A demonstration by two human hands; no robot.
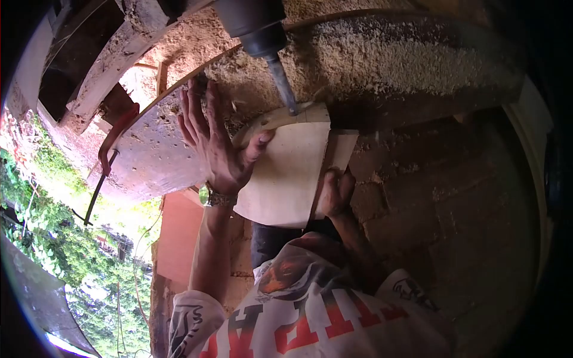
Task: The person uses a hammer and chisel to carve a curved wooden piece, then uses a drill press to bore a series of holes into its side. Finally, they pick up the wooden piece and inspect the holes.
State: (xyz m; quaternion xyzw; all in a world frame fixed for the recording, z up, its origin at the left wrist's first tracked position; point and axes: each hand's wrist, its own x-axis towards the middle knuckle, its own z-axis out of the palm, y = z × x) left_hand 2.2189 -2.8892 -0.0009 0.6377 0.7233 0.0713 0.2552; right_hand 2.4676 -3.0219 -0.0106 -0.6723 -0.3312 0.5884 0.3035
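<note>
A pale curved wooden piece (283, 170) lies at the table's edge, its narrow top end under the bit (283, 83) of a dark machine spindle. My left hand (218, 140) is spread, with its thumb on the left edge of the piece and its fingers reaching over the dusty table (161, 146). A watch is on that wrist. My right hand (337, 191) is closed round the lower part of a narrow wooden strip (341, 149) at the right side of the piece.
Sawdust (406, 59) is heaped along the back of the table. A red-handled clamp (114, 134) sits at its left edge, near wooden beams (116, 59). Brick paving (412, 191) lies below on the right, and greenery (77, 232) shows on the left.
</note>
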